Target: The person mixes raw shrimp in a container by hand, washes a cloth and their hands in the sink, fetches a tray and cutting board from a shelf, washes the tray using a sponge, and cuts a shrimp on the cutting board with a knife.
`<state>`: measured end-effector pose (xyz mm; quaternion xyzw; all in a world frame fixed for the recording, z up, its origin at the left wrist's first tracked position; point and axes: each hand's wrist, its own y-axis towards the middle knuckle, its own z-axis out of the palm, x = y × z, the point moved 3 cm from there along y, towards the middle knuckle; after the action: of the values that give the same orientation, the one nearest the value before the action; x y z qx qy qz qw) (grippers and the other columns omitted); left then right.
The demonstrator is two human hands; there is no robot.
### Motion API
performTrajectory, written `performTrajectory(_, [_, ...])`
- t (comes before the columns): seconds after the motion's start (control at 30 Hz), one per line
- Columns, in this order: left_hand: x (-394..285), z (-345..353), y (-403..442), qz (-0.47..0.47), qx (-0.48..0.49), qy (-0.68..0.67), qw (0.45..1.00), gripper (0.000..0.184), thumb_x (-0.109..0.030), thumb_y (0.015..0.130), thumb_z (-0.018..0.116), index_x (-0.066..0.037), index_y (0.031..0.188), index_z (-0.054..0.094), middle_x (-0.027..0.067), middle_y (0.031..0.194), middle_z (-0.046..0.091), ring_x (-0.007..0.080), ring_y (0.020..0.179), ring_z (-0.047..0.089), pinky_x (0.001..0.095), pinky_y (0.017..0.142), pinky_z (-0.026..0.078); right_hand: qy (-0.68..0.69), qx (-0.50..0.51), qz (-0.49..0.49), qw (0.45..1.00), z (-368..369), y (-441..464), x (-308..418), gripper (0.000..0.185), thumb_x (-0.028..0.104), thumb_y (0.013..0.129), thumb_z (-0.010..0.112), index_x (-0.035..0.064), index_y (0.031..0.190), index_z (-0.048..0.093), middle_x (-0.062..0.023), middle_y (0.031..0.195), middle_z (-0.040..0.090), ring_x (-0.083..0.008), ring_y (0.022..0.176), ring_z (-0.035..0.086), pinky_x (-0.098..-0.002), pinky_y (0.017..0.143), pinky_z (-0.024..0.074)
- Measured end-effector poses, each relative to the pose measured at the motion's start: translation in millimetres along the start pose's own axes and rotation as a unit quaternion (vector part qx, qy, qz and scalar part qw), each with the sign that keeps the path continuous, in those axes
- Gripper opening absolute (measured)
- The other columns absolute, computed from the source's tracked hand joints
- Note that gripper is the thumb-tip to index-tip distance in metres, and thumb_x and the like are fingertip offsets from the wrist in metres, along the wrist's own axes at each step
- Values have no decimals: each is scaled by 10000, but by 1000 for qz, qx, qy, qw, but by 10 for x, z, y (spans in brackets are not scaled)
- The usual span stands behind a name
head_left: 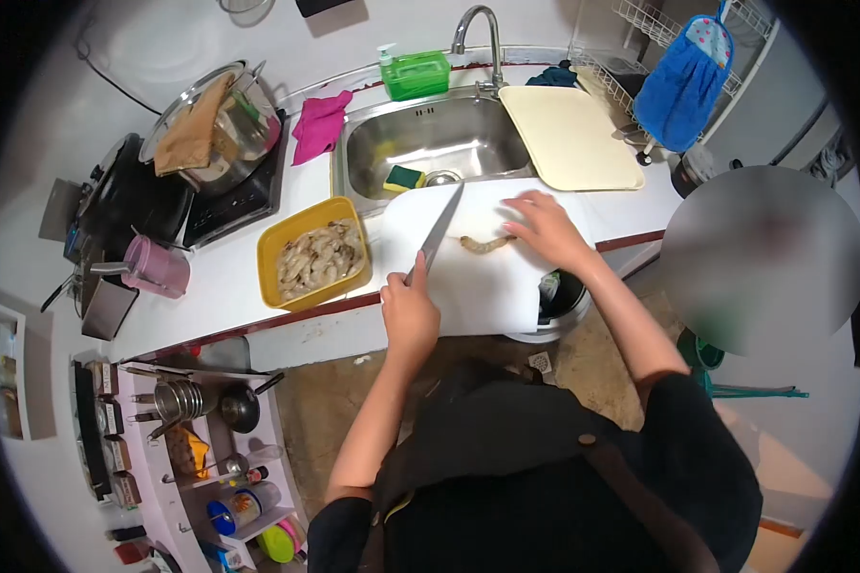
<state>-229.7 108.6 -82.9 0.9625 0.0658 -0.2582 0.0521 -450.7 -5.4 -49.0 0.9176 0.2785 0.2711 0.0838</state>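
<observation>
My left hand [411,310] is wrapped round the handle of a kitchen knife [440,229], its blade pointing up and away over the white cutting board [468,291]. A single shrimp [485,245] lies curved on the board, to the right of the blade and apart from it. My right hand [548,232] is at the shrimp's right end, fingers spread, with a fingertip touching or just above it; I cannot tell which. To the left of the board, a yellow tub [269,250] holds a heap of shrimp [320,261].
Behind the board is a steel sink [354,143] with a sponge [404,179]. A cream board [573,138] lies right of it. A pot [244,124] stands on a black stove [268,186] at left, near a pink cup [156,265]. A bin [569,306] sits below the counter edge.
</observation>
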Motion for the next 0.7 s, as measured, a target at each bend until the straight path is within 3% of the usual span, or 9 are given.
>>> performTrajectory(0.07, [-74, 92, 80, -7, -5, 51, 999, 592, 20, 746, 462, -134, 1317, 438, 180, 1098, 455, 363, 1017, 428, 469, 887, 355, 78, -101, 72, 989, -288, -441, -130, 423, 331, 876, 529, 86, 1220, 512, -135, 1135, 522, -284, 1073, 474, -382, 909, 387])
performTrajectory(0.13, [-129, 140, 54, -1, -30, 84, 996, 576, 0, 740, 478, -132, 1300, 459, 180, 1150, 444, 364, 1064, 402, 514, 909, 316, 202, -125, 179, 955, -461, -910, -265, 432, 354, 903, 482, 78, 1235, 495, -99, 1106, 529, -214, 1038, 487, -349, 881, 404])
performTrajectory(0.17, [-184, 87, 36, 21, -75, 78, 994, 556, -24, 736, 505, -129, 1282, 478, 185, 1206, 422, 361, 1115, 371, 557, 942, 256, 308, -118, 219, 918, -496, -1034, -389, 449, 370, 914, 458, 71, 1248, 481, -92, 1109, 529, -198, 1024, 491, -340, 874, 411])
performTrajectory(0.23, [-297, -87, -37, 43, -81, 70, 993, 513, -48, 747, 569, -120, 1251, 508, 176, 1214, 421, 368, 1121, 370, 513, 950, 293, 508, -113, 295, 802, -523, -1299, -555, 486, 403, 934, 410, 58, 1273, 453, -76, 1114, 530, -165, 996, 499, -323, 859, 425])
performTrajectory(0.27, [-328, -161, -55, 41, -72, 40, 996, 490, -59, 752, 592, -109, 1235, 523, 173, 1210, 424, 368, 1119, 373, 493, 950, 309, 594, -123, 284, 743, -554, -1302, -559, 547, 435, 951, 339, 15, 1293, 415, -84, 1129, 531, -175, 979, 519, -317, 851, 440])
performTrajectory(0.37, [-291, -324, -133, 53, -83, -23, 995, 368, -62, 787, 588, -53, 1155, 576, 179, 1193, 441, 360, 1124, 381, 434, 969, 318, 744, -90, 227, 622, -529, -1092, -638, 591, 438, 948, 323, -16, 1325, 354, -146, 1168, 535, -221, 1030, 540, -362, 894, 442])
performTrajectory(0.47, [-182, -407, -222, 29, -85, -68, 994, 340, -46, 795, 571, -52, 1135, 585, 163, 1180, 457, 347, 1105, 404, 425, 979, 305, 775, -61, 237, 583, -340, -582, -708, 507, 384, 945, 367, -2, 1272, 407, -170, 1172, 527, -247, 1028, 536, -372, 893, 440])
performTrajectory(0.6, [-129, -454, -419, -23, -98, -83, 991, 307, -40, 802, 563, -53, 1106, 597, 139, 1147, 485, 322, 1087, 430, 406, 963, 323, 772, -5, 247, 586, 244, 721, -1080, 480, 290, 890, 506, 52, 1279, 355, -182, 1279, 427, -310, 1020, 509, -416, 879, 449])
performTrajectory(0.7, [-114, -541, -705, -77, -125, -59, 987, 297, -30, 799, 563, -58, 1092, 604, 135, 1122, 499, 313, 1077, 440, 395, 943, 345, 669, -23, 268, 692, 729, 1788, -1423, 675, 305, 788, 635, 103, 1327, 283, -159, 1366, 298, -369, 1053, 464, -460, 846, 460])
